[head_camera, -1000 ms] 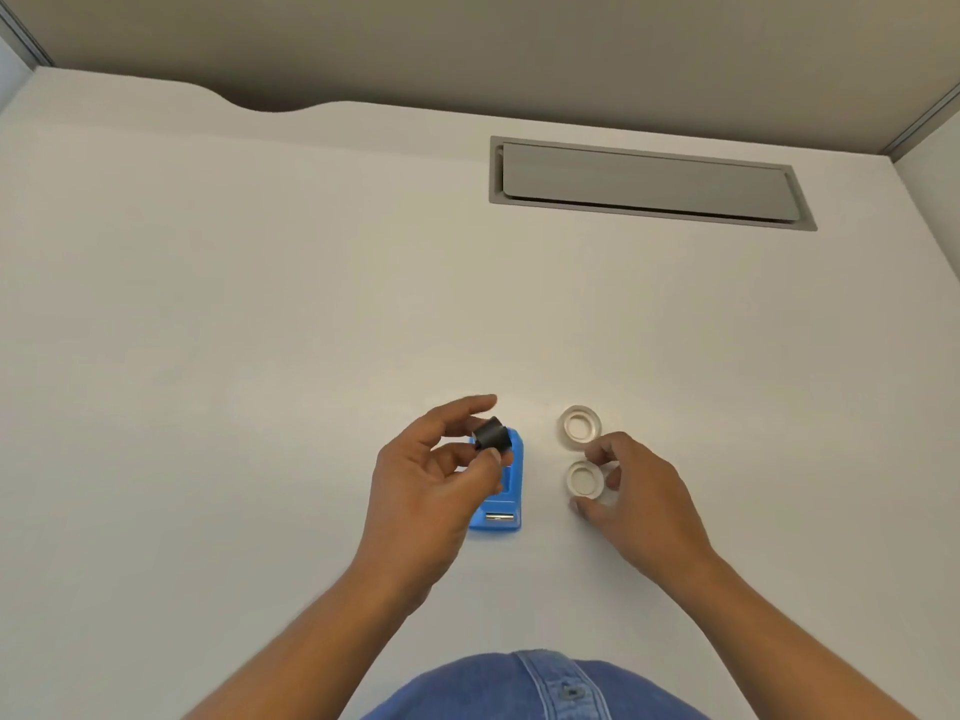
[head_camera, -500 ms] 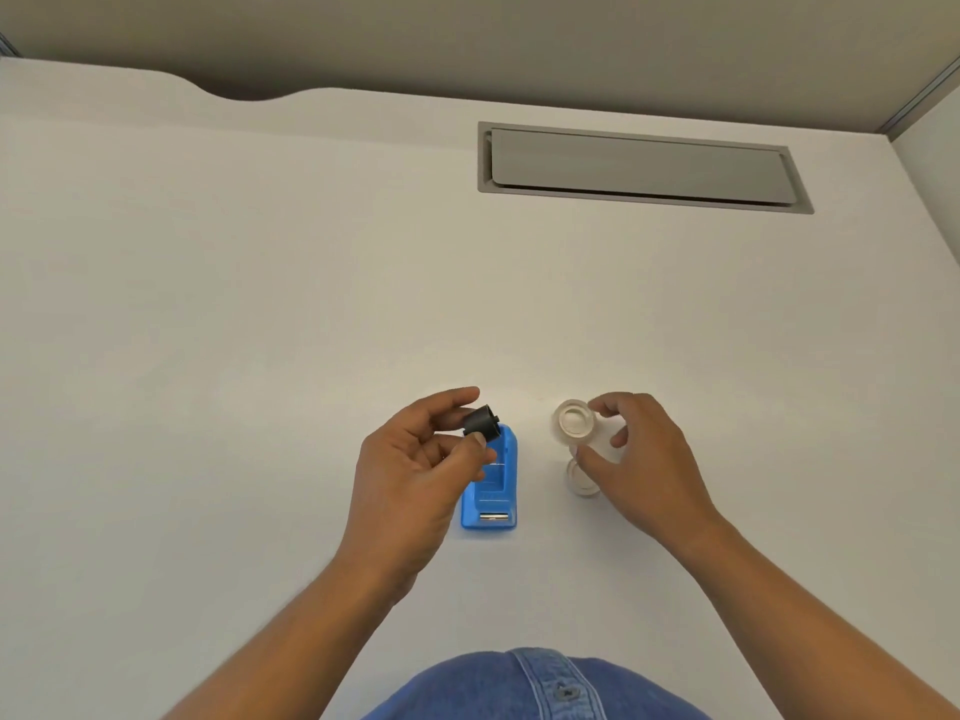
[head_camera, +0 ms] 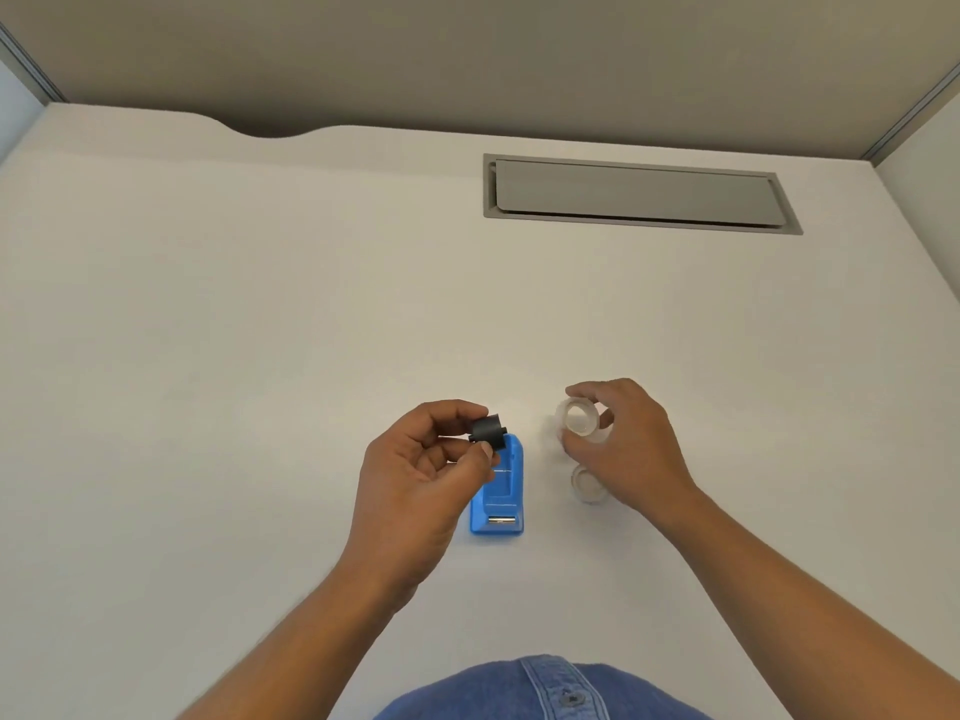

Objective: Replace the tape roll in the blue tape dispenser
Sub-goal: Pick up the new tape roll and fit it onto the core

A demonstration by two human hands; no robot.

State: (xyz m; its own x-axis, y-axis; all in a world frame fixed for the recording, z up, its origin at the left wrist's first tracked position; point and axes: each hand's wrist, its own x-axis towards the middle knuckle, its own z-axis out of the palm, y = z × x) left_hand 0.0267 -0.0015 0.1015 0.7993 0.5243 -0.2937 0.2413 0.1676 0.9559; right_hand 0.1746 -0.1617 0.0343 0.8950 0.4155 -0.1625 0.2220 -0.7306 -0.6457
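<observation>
Blue tape dispenser (head_camera: 500, 498) flat on the white desk (head_camera: 260, 356), cutter end toward the near edge, spool cradle bare.

Left hand (head_camera: 415, 480) just left of the dispenser and partly over its left side, raised above the desk; thumb and forefinger pinched on a black spool core (head_camera: 488, 431), other fingers curled in loosely. Core held over the dispenser's far end, not seated in it.

Right hand (head_camera: 628, 449) to the right of the dispenser, apart from it; fingers curved around a clear tape roll (head_camera: 579, 419), thumb on the near side, fingertips on the far rim, hole of the roll facing up and toward the camera. Roll gripped level with the dispenser's far end; lifted or touching the desk, cannot tell.

Second clear tape roll (head_camera: 587, 483) flat on the desk right of the dispenser, level with its middle, partly hidden under the right hand, ungripped.

Grey recessed cable hatch (head_camera: 639, 194) well beyond the dispenser, toward the far right of the desk. Blue denim shirt (head_camera: 519, 688) at the near edge, below the dispenser.
</observation>
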